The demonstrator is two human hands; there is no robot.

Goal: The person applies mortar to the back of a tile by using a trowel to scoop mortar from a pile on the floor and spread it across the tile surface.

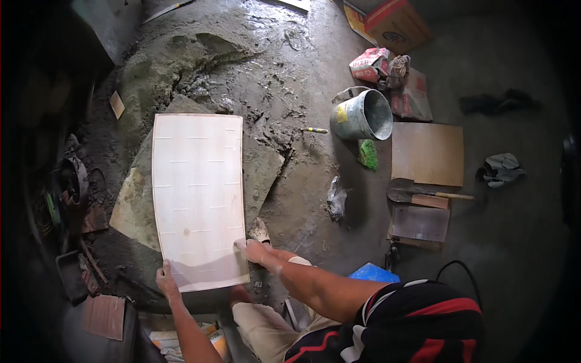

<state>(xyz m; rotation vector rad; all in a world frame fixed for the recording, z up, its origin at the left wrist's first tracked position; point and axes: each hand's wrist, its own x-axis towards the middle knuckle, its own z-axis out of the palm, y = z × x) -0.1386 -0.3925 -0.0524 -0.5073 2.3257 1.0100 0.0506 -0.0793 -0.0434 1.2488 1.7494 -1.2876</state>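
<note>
Large white rectangular tile (200, 187), ribbed face up, lies lengthwise in front of you, near end twd your legs. Your L hand (166, 279) is clamped on its L edge by the near corner; your R hand (255, 251) grips the R edge, slightly farther up. Whether the far end bears on anything: can't tell. Keep both grips firm & the load even, b/c neither hand backs the far end, which could dip or twist. Fingers best kept nr the rim, clear of any pinch underneath.

Below, an angled grey-tan flat slab (130, 212) shows past both long sides; mind the tile's corners against it. Around: lumpy wet grey mortar (281, 100), likely slick, so step w/ care. To the R, well apart: yellow-handled tool (316, 130), grey round bucket (354, 118), green bristle brush (367, 155), wooden-handled shovel (400, 192).
</note>
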